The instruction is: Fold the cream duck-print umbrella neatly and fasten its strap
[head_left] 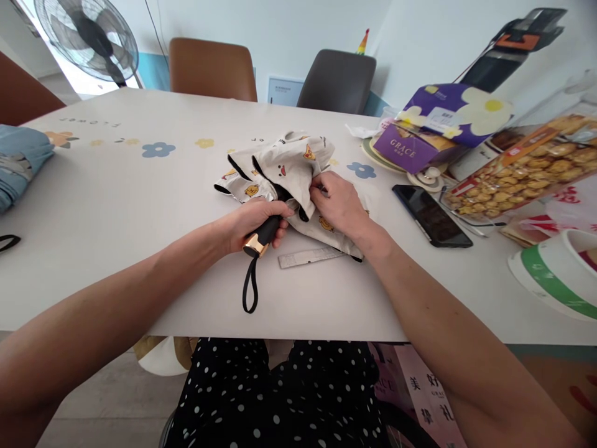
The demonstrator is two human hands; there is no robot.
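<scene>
**Cream umbrella [284,163] bunched in two hands at a white table [121,193]**

The patterned umbrella, black-edged, lies loosely gathered at the middle of the table, towards the near side. The left hand [255,219] is wrapped around its black-and-gold handle [262,236], from which a black wrist loop [250,287] trails nearward. The right hand [340,202] has its fingers curled closed on a fold along the umbrella's right side; how firmly, I cannot tell. Just nearer lies a pale ruler [305,257], its right end meeting the fabric. To the right rests a dark phone [431,214], with a purple box [413,146] farther back. A folded blue cloth item [22,163] sits at far left, well apart from the hands.
</scene>
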